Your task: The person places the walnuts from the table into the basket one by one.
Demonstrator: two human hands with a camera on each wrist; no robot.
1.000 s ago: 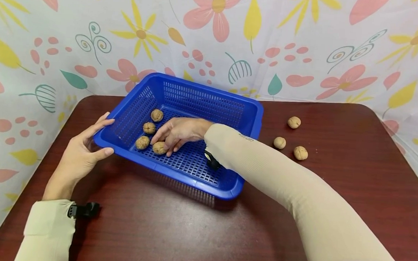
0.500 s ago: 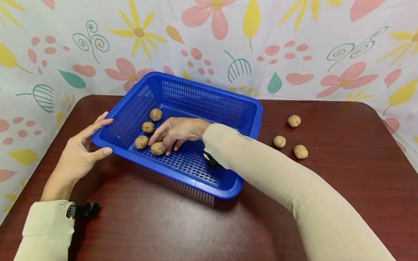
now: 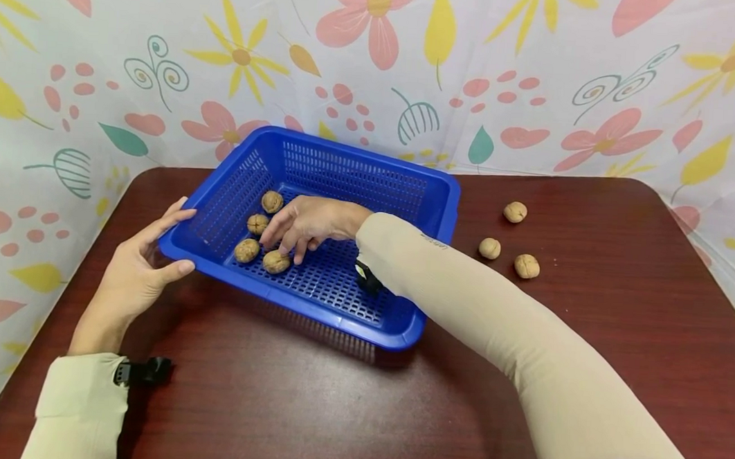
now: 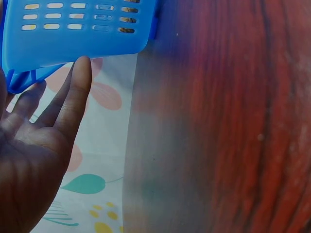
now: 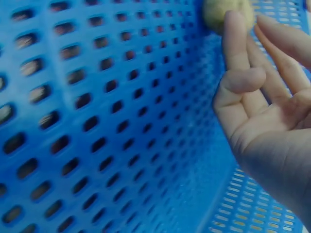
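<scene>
Left of centre: walnut [image 3: 275, 263] just below right hand [image 3: 312, 220], fingers loosely spread; left hand [image 3: 134, 273], fingers spread, at basket [image 3: 338, 321] corner.

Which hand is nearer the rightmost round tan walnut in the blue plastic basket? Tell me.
Right. The right hand is inside the basket, immediately by that walnut; the left hand is farther off, at the basket's left corner.

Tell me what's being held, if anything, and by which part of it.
The left hand holds the blue basket by its near left corner. The right hand seems only to touch a walnut inside, not grip it.
</scene>
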